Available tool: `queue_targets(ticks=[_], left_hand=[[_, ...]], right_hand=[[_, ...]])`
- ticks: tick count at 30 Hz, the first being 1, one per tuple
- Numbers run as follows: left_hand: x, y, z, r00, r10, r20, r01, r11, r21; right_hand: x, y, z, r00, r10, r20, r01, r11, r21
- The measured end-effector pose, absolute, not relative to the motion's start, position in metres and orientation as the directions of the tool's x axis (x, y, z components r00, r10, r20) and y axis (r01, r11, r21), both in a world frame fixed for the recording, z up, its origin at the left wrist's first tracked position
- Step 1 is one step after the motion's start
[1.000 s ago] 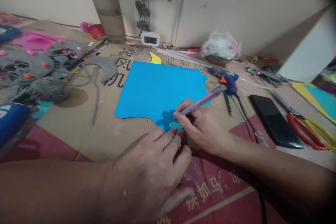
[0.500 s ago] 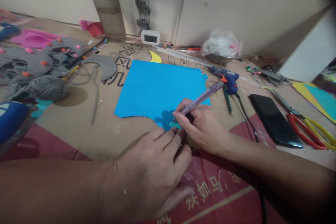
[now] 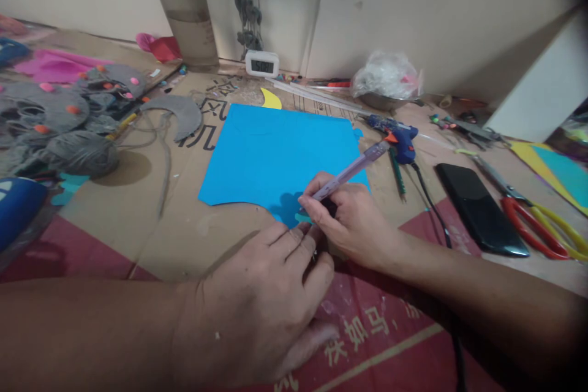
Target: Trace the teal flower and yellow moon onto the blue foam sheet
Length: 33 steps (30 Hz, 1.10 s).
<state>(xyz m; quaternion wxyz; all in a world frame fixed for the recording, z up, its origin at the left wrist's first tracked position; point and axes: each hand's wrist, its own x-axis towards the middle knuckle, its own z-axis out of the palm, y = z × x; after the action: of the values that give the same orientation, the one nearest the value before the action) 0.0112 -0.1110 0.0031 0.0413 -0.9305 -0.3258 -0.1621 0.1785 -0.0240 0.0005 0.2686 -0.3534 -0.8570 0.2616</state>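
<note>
One view only, from the head camera. Both hands meet at the near edge of the bright blue sheet of craft foam or paper [image 3: 280, 156], which lies flat on the cardboard-covered surface [image 3: 193, 233]. The right hand [image 3: 349, 220] has its grip closed on a slim translucent purple pen [image 3: 351, 170], tip down on the sheet beside a small teal cut-out shape [image 3: 303, 218]. The left hand [image 3: 261, 312] lies palm down with its grip released, fingertips pressing the cut-out and the sheet's edge flat.

That sheet is probably light, thin and floppy, prone to sliding or creasing, so pinning it flat near the pen tip looks wiser than pinching it; lifted, it is best taken at an edge. It is plain blue, roughly square, with a wavy cut-away along its near edge.

To the right lie a blue hot-glue gun [image 3: 399, 136], a black phone [image 3: 480, 209] and red-and-yellow-handled scissors [image 3: 537, 226]; grey felt pieces [image 3: 68, 128] sit at the left.
</note>
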Motion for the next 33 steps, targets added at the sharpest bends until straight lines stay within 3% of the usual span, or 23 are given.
queue_targets(ticks=[26, 33], left_hand=[[0.0116, -0.1103, 0.0029, 0.736, 0.595, 0.322, 0.611, -0.789, 0.063], [0.0107, -0.1099, 0.0036, 0.743, 0.596, 0.304, 0.609, -0.79, 0.062]], right_hand=[[0.1787, -0.0249, 0.0027, -0.645, 0.731, 0.222, 0.459, 0.603, -0.653], [0.1785, -0.023, 0.0031, -0.582, 0.764, 0.279, 0.405, 0.57, -0.715]])
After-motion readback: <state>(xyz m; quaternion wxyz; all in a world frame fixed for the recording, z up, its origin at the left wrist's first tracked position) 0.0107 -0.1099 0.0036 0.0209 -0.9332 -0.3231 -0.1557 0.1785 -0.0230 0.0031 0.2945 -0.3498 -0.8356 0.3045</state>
